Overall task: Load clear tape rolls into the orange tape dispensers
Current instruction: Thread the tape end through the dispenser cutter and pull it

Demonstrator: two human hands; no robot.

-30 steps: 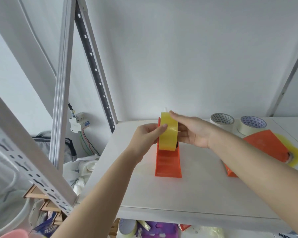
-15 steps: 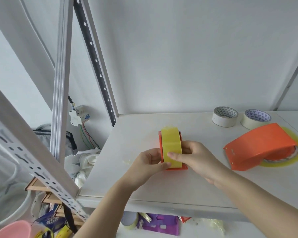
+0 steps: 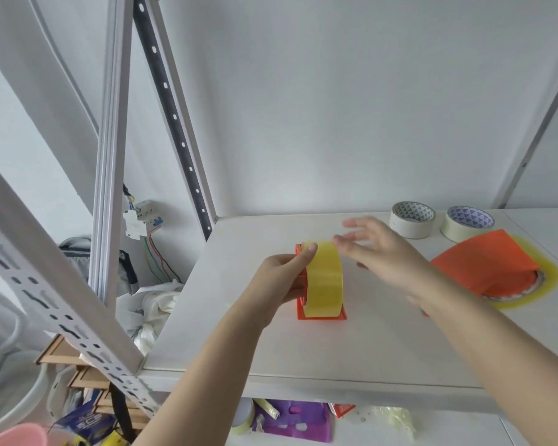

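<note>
Orange dispenser (image 3: 322, 314): stands on the white shelf (image 3: 351, 349), near the middle, with the yellowish clear tape roll (image 3: 324, 280) sitting in it.
Left hand (image 3: 279, 281): grasps the roll and the dispenser from the left side, thumb on top of the roll.
Right hand (image 3: 380, 252): released, fingers spread, blurred, just right of the roll, touching nothing.
Second dispenser (image 3: 487, 263): lies far right, already on a roll.
Spare rolls (image 3: 413, 219): far right, two of them.
Risk: with one hand only, the roll can slip off its hub or tip the dispenser.

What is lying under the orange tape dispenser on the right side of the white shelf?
A yellowish clear tape roll lies flat under the orange tape dispenser; only its right rim shows. The rest is covered.
</note>
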